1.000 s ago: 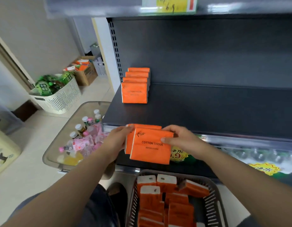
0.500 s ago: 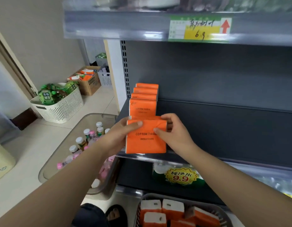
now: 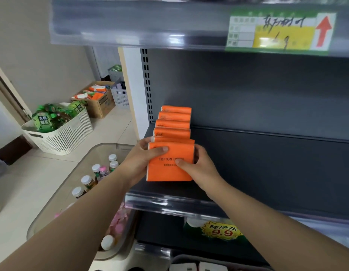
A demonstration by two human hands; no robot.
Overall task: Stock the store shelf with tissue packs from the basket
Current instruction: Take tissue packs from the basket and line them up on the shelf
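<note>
Two orange tissue packs (image 3: 165, 171) stand upright at the front left of the dark shelf (image 3: 267, 173), pressed against a row of several orange packs (image 3: 174, 122) behind them. My left hand (image 3: 144, 159) grips their left side, thumb on the front face. My right hand (image 3: 197, 167) grips the right side, thumb across the printed label. The basket (image 3: 189, 260) shows only its rim at the bottom edge, with white pack ends inside.
The shelf to the right of the packs is bare. An upper shelf edge with a price tag (image 3: 277, 30) hangs overhead. On the floor left are a clear bin of bottles (image 3: 91, 184), a white basket (image 3: 62, 135) and a cardboard box (image 3: 97, 100).
Both hands lifted the two packs from above the basket up onto the shelf and pushed them back against the standing row. The view rose with them.
</note>
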